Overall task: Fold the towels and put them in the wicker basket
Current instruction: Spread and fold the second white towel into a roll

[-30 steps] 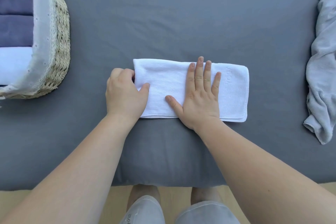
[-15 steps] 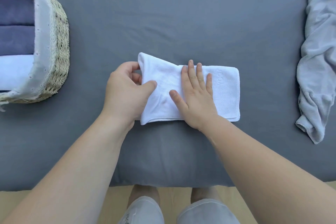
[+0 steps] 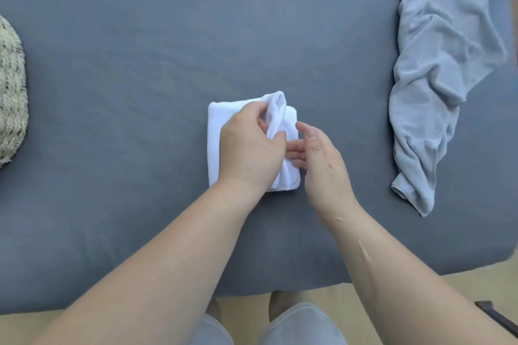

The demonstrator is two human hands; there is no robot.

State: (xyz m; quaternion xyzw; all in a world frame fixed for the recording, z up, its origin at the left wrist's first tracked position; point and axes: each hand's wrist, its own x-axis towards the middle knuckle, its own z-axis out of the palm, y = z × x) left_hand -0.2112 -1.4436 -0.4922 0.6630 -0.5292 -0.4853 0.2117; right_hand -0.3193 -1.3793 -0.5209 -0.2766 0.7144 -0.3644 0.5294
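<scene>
A white towel (image 3: 217, 137) lies folded over into a small rectangle on the grey bedsheet (image 3: 168, 50) in the middle of the view. My left hand (image 3: 249, 148) pinches the towel's folded-over end between thumb and fingers on top of the stack. My right hand (image 3: 316, 157) stands edge-on just right of it, fingers straight and slipped under the raised flap. Only a sliver of the wicker basket (image 3: 11, 92) shows at the left edge; its inside is out of view.
A crumpled light grey towel (image 3: 437, 70) lies at the right of the bed, reaching toward the front. The bed's front edge runs along the bottom, with wooden floor and my knees below it.
My left hand carried the towel's left end over to the right, halving the long strip. My right hand lifted off the towel and turned edge-on. The view shifted right, so the basket slid mostly out.
</scene>
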